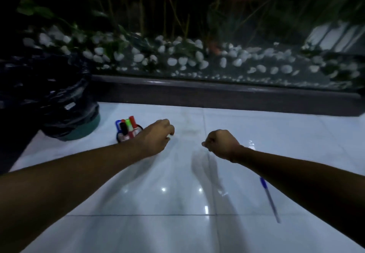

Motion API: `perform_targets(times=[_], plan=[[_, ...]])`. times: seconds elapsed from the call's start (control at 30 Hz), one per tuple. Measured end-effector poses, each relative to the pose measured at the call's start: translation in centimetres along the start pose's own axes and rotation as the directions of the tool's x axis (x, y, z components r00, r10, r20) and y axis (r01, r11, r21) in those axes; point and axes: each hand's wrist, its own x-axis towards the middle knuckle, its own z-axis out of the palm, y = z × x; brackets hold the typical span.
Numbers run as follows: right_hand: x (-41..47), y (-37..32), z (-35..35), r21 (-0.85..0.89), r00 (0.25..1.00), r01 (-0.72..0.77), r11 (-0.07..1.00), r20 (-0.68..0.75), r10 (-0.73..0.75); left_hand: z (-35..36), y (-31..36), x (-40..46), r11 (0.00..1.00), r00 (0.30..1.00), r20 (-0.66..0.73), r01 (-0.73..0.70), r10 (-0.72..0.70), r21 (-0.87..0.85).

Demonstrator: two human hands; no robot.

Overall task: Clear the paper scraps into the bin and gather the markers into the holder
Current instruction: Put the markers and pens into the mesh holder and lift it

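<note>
Blue pen [269, 199] beside right forearm.

The floor tiles [256, 134] are glossy and smooth (lamp glints show). The bin liner [49, 94] is crinkled, shiny black plastic.

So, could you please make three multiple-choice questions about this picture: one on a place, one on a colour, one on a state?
1. Where does the blue pen lie?
A. in the holder
B. on the floor by the right forearm
C. in the bin

2. Which colour is the liner of the bin?
A. black
B. white
C. yellow

3. How are the markers?
A. scattered on the floor
B. held by the right hand
C. standing in the holder

Key: 1 B, it rests on the tile; 2 A, the bag is dark and glossy; 3 C, the caps stick out of the holder.
</note>
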Motion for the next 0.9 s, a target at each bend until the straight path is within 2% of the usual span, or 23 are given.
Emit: perform_targets(times=[0.13,0.3,0.4,0.5,0.73,0.9], plan=[[-2.3,6.5,-1.3,-0.155,0.987,-0.152,0.976,0.032,0.159,4.6,3.9,1.3,0.998,0.979,0.198,-0.056,0.053,0.011],[-5.1,12.7,-1.8,-0.323,0.937,-0.312,0.894,0.052,0.346,9.3,7.3,1.6,0.988,0.903,0.43,-0.044,-0.025,0.149],[-5.9,15.1,-1.4,-0.362,0.9,-0.379,0.852,0.069,0.43,11.1,7.8,1.3,0.98,0.876,0.477,-0.031,-0.069,0.199],[-5.8,16.3,-0.6,-0.336,0.875,-0.42,0.843,0.098,0.474,12.1,7.4,0.9,0.973,0.884,0.461,-0.034,-0.077,0.227],[-4.1,13.9,0.5,-0.319,0.932,-0.324,0.891,0.051,0.358,11.9,7.0,1.0,0.977,0.899,0.433,-0.034,-0.063,0.212],[-1.1,8.7,1.7,-0.159,0.983,-0.166,0.973,0.053,0.176,10.1,5.9,-0.8,0.981,0.891,0.443,0.018,-0.103,0.191]])
